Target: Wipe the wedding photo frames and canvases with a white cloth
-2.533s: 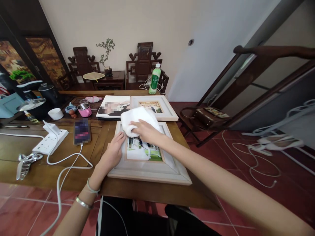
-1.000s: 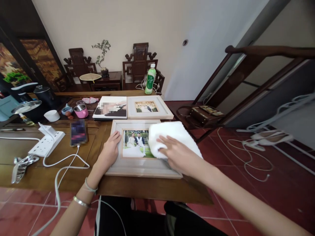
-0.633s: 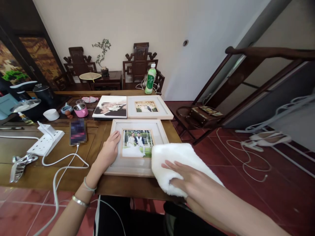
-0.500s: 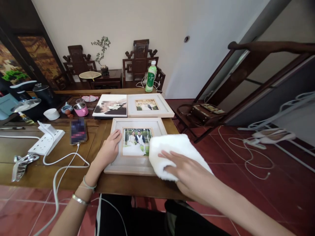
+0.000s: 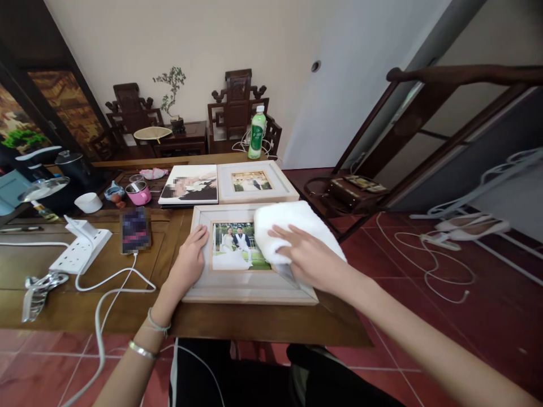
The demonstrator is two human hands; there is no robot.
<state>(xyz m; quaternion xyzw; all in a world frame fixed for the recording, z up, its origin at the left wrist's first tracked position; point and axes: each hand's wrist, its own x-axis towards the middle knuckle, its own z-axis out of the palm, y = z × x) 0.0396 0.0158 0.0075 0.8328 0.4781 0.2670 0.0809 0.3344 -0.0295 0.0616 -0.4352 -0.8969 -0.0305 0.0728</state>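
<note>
wiping frame (image 5: 240, 277), flat on tabletop (image 5: 254, 325): cloth (image 5: 299, 216) across frame's right side, right hand's (image 5: 304, 254) fingers grasping it; left hand (image 5: 190, 260) on frame's left edge, fingers unclenched. advised: light, even strokes into corners, frame braced.

The white cloth (image 5: 307, 216) is fluffy and matt. The picture frame (image 5: 237, 297) has a pale, matt wooden-looking rim, while the desk (image 5: 254, 325) is brown wood with a satin sheen. Smooth plastic makes up the power strip (image 5: 78, 254); the silvery clip (image 5: 34, 301) (metal or coated plastic, I can't tell) gleams.
</note>
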